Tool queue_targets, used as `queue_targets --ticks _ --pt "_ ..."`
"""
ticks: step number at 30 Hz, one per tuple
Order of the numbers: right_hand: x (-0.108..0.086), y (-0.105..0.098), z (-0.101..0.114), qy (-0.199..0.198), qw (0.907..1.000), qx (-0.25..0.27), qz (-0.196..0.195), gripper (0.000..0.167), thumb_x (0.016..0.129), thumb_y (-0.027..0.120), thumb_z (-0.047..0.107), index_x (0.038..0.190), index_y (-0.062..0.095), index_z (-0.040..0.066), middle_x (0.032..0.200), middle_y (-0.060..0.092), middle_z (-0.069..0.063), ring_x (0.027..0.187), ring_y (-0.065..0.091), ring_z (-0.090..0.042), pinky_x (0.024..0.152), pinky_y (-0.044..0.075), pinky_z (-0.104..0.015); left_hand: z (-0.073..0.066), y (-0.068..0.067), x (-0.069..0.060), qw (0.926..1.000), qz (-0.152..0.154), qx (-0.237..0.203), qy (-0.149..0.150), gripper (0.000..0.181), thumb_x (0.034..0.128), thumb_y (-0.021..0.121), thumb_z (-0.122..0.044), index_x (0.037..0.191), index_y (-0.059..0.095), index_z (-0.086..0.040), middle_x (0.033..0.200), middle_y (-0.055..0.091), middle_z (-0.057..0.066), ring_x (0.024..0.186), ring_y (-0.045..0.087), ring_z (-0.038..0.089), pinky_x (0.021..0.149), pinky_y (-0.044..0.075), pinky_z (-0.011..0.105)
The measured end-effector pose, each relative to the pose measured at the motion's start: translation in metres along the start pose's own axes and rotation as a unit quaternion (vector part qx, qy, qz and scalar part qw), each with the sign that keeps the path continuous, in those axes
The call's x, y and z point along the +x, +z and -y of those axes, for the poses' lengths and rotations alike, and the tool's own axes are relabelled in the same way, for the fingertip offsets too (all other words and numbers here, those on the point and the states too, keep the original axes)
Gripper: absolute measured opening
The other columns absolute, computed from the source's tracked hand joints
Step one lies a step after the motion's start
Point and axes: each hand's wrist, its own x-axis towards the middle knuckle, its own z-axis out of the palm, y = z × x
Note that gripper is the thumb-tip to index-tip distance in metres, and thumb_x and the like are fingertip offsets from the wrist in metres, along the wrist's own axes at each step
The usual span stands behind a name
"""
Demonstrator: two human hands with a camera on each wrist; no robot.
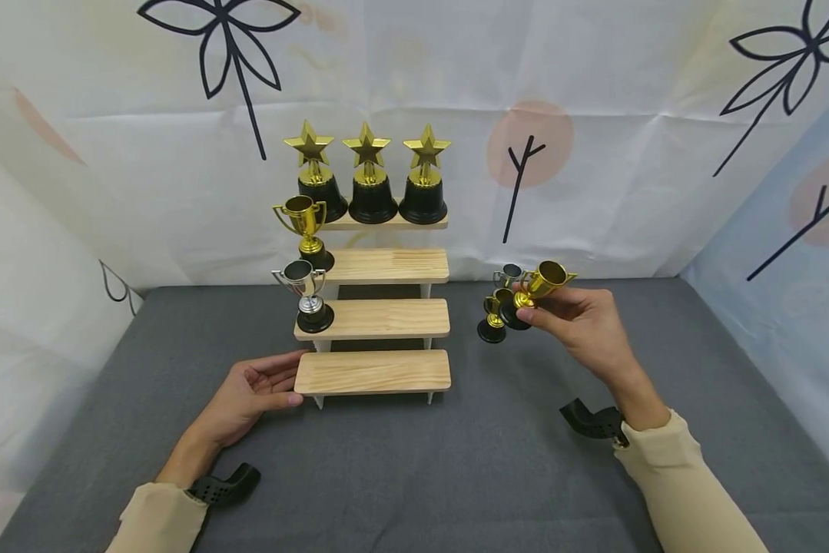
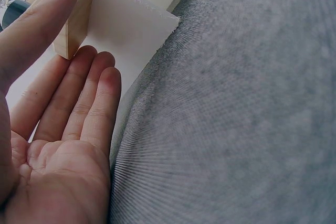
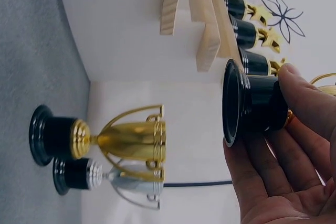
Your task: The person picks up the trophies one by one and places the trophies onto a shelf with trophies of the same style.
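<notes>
My right hand [image 1: 590, 326] pinches a gold trophy cup [image 1: 545, 279] by its black base [image 3: 262, 103] and holds it raised at the right of the shelf. Behind it on the table stand another gold trophy cup [image 3: 131, 140] and a silver trophy cup [image 3: 134, 179]. My left hand [image 1: 248, 399] touches the left end of the wooden stepped shelf [image 1: 373, 372], at its lowest board, with fingers stretched out. On the shelf's left side stand a silver cup [image 1: 302, 280] and, one step up, a gold cup [image 1: 303, 219].
Three gold star trophies [image 1: 367, 157] line the top board. The grey cloth [image 1: 386, 484] covers the table. A white patterned curtain [image 1: 414, 61] hangs behind the shelf, and a dark cord [image 1: 113, 284] shows at the left.
</notes>
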Motion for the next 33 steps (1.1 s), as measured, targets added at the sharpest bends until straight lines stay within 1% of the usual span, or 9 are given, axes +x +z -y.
queue_targets --ticks 4,9,12,14,16,18,21,28,33 --pt "0.005 0.006 0.003 -0.006 0.9999 -0.013 0.003 0.037 0.087 0.077 -0.007 0.123 0.069 -0.009 0.12 0.07 -0.021 0.112 0.069 -0.015 0.095 0.058 -0.024 -0.001 0.0 0.0 1.0 -0.001 0.003 -0.003 0.073 0.0845 0.071 0.016 0.145 0.031 0.024 0.144 0.051 0.024 0.126 0.059 0.014 0.104 0.051 0.032" --pt "0.013 0.012 0.009 -0.028 0.9995 -0.003 0.017 0.036 0.087 0.075 -0.008 0.123 0.07 -0.008 0.119 0.07 -0.021 0.114 0.068 -0.019 0.096 0.057 -0.026 -0.001 0.001 0.001 1.0 -0.003 0.004 -0.005 0.075 0.0839 0.072 0.016 0.145 0.03 0.024 0.144 0.049 0.029 0.125 0.06 0.013 0.103 0.051 0.032" --pt "0.019 0.016 0.013 -0.037 0.999 0.006 0.024 0.036 0.086 0.075 -0.01 0.122 0.07 -0.008 0.119 0.071 -0.02 0.113 0.068 -0.019 0.095 0.058 -0.027 -0.001 0.001 0.001 1.0 -0.002 0.001 -0.003 0.075 0.0838 0.072 0.016 0.145 0.03 0.025 0.144 0.051 0.024 0.125 0.059 0.012 0.104 0.051 0.032" --pt "0.022 0.02 0.016 -0.036 0.999 0.006 0.026 0.036 0.086 0.076 -0.009 0.122 0.07 -0.007 0.118 0.072 -0.018 0.112 0.069 -0.018 0.092 0.06 -0.026 -0.001 0.0 0.001 1.0 0.001 -0.005 0.0 0.074 0.0838 0.072 0.017 0.144 0.03 0.025 0.142 0.054 0.018 0.126 0.059 0.013 0.104 0.051 0.032" --pt "0.026 0.024 0.018 -0.031 0.9991 0.011 0.025 0.036 0.086 0.076 -0.009 0.121 0.071 -0.006 0.117 0.072 -0.017 0.111 0.069 -0.018 0.091 0.06 -0.026 0.0 0.0 0.001 0.9999 0.006 -0.013 0.004 0.074 0.0839 0.071 0.018 0.144 0.029 0.026 0.14 0.057 0.012 0.126 0.059 0.013 0.104 0.051 0.032" --pt "0.03 0.028 0.021 -0.028 0.9991 0.016 0.026 0.036 0.086 0.077 -0.007 0.122 0.071 -0.005 0.118 0.072 -0.016 0.111 0.069 -0.019 0.09 0.06 -0.027 0.001 0.0 0.001 0.9996 0.013 -0.021 0.009 0.074 0.0842 0.07 0.018 0.144 0.028 0.026 0.139 0.057 0.008 0.127 0.059 0.014 0.104 0.051 0.033" --pt "0.036 0.034 0.024 -0.029 0.9987 0.031 0.029 0.037 0.086 0.077 -0.007 0.122 0.071 -0.006 0.119 0.071 -0.018 0.111 0.069 -0.021 0.094 0.059 -0.029 0.001 0.0 0.0 0.9992 0.02 -0.03 0.015 0.073 0.0845 0.069 0.019 0.144 0.027 0.026 0.14 0.057 0.007 0.128 0.058 0.015 0.105 0.05 0.033" --pt "0.047 0.045 0.03 -0.046 0.997 0.052 0.033 0.037 0.086 0.077 -0.007 0.122 0.071 -0.004 0.119 0.071 -0.018 0.109 0.07 -0.023 0.092 0.06 -0.031 0.002 0.0 0.001 0.9994 0.018 -0.027 0.015 0.073 0.0846 0.069 0.019 0.144 0.028 0.026 0.138 0.059 0.004 0.128 0.058 0.014 0.105 0.051 0.033" --pt "0.056 0.055 0.033 -0.048 0.996 0.067 0.035 0.036 0.087 0.076 -0.007 0.122 0.07 -0.006 0.119 0.071 -0.018 0.11 0.07 -0.024 0.093 0.06 -0.033 0.001 0.0 0.0 0.9993 0.02 -0.027 0.015 0.072 0.0848 0.068 0.019 0.144 0.028 0.027 0.138 0.059 0.004 0.128 0.058 0.014 0.105 0.051 0.033"
